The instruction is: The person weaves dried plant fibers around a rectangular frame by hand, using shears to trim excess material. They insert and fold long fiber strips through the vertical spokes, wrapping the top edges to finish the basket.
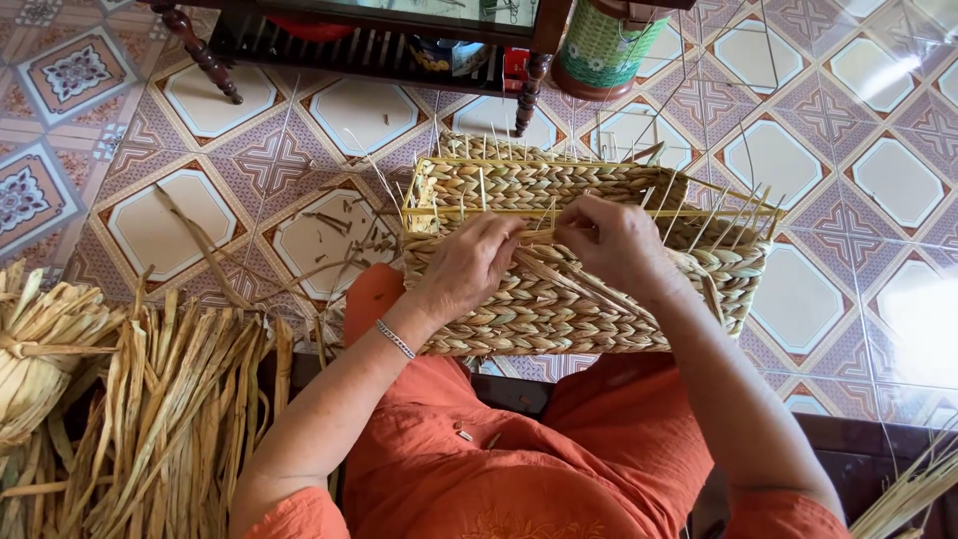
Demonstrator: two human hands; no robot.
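A rectangular basket (519, 185) of braided straw-coloured fibre rests on my lap, with thin upright ribs sticking out along its rim. My left hand (467, 266) presses on the near wall of the basket, fingers curled around a flat dried strand (559, 274). My right hand (611, 240) pinches the same strand close to the rim, just right of the left hand. A thin bracelet sits on my left wrist. My orange clothing fills the lower middle of the view.
A heap of loose dried fibre strands (175, 399) lies at the lower left, with a tied bundle (35, 349) beside it. A dark wooden shelf (369, 45) and a green woven container (604, 45) stand at the top. The floor (878, 180) is patterned tile.
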